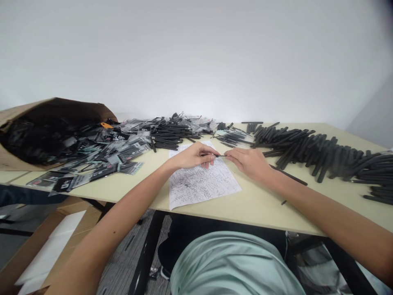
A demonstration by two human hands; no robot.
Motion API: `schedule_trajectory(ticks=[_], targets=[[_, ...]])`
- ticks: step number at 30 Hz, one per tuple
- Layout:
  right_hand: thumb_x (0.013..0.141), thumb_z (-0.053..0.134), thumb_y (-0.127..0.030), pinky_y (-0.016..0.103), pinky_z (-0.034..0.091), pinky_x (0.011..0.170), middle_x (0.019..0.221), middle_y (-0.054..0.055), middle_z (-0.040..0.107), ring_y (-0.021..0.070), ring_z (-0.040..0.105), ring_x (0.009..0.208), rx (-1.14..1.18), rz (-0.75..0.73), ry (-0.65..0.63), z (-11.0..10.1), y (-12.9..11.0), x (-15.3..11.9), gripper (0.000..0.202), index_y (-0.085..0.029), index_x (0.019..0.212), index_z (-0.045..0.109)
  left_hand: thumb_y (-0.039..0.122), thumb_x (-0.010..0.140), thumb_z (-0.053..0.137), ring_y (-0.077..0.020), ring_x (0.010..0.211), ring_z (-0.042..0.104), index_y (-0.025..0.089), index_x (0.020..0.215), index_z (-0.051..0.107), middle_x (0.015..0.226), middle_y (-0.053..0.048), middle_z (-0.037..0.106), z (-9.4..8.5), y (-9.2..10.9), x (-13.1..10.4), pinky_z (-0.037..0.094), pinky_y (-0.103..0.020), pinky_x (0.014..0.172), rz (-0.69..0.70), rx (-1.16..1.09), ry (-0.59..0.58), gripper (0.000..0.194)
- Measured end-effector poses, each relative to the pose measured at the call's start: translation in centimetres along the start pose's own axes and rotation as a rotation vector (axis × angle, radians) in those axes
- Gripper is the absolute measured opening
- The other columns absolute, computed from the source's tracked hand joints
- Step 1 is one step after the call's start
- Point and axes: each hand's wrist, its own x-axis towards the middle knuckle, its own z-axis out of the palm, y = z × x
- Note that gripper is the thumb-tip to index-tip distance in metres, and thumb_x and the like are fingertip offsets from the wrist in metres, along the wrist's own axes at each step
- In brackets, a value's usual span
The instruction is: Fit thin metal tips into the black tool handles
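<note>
My left hand and my right hand meet over a sheet of paper covered in dark scribbles. Between them runs a thin dark stick, level, its left end in my left fingers and its right end pinched by my right fingers. Small details of the stick are too fine to tell. Behind the sheet lie a pile of black sticks and a batch of thinner dark pieces. A long dark stick rests beside my right forearm.
An open cardboard box of packaged items lies at the left, with plastic packets spread before it. Black foam-like tubes are heaped along the right of the pale table. Another cardboard box stands below, left.
</note>
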Motion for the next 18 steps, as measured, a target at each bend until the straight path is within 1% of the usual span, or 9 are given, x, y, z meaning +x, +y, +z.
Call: schedule_trajectory(ticks=[4, 7, 12, 15, 18], targets=[[0.106, 0.04, -0.036, 0.028, 0.026, 0.055, 0.097, 0.006, 0.077, 0.0175, 0.067, 0.074, 0.012, -0.012, -0.046, -0.18, -0.51, -0.06, 0.036, -0.023, 0.106, 0.073, 0.042, 0.09, 0.069, -0.0125, 0.065, 0.066, 0.014, 0.11, 0.075, 0.077, -0.006, 0.07, 0.29, 0.48, -0.14, 0.057, -0.023, 0.06, 0.017, 0.014, 0.034, 0.035], [0.106, 0.041, -0.036, 0.029, 0.026, 0.056, 0.096, 0.006, 0.077, 0.0181, 0.066, 0.072, 0.024, -0.022, -0.089, -0.25, -0.76, 0.0, 0.035, -0.022, 0.107, 0.073, 0.042, 0.089, 0.07, -0.0121, 0.064, 0.067, 0.014, 0.102, 0.075, 0.079, -0.007, 0.071, 0.38, 0.59, -0.18, 0.056, -0.022, 0.06, 0.042, 0.044, 0.054, 0.031], [0.106, 0.042, -0.034, 0.029, 0.027, 0.058, 0.095, 0.005, 0.077, 0.0183, 0.066, 0.07, 0.102, -0.014, -0.121, -0.28, -1.04, 0.08, 0.033, -0.022, 0.108, 0.072, 0.041, 0.088, 0.071, -0.0144, 0.068, 0.072, 0.014, 0.102, 0.076, 0.09, -0.01, 0.075, 0.31, 0.6, -0.19, 0.057, -0.023, 0.064, 0.093, 0.092, 0.073, 0.031], [0.106, 0.04, -0.035, 0.029, 0.029, 0.059, 0.093, 0.005, 0.077, 0.0188, 0.066, 0.07, 0.125, -0.01, -0.153, -0.33, -1.14, 0.1, 0.033, -0.021, 0.108, 0.071, 0.04, 0.089, 0.07, -0.0143, 0.068, 0.072, 0.013, 0.1, 0.077, 0.091, -0.01, 0.076, 0.34, 0.68, -0.22, 0.058, -0.023, 0.064, 0.105, 0.101, 0.069, 0.029], [0.106, 0.039, -0.037, 0.029, 0.031, 0.06, 0.095, 0.006, 0.077, 0.0194, 0.066, 0.073, 0.153, -0.017, -0.162, -0.28, -1.12, 0.11, 0.036, -0.021, 0.108, 0.071, 0.037, 0.089, 0.071, -0.0145, 0.068, 0.072, 0.013, 0.102, 0.077, 0.092, -0.011, 0.076, 0.45, 0.74, -0.23, 0.058, -0.023, 0.064, 0.1, 0.102, 0.065, 0.029]])
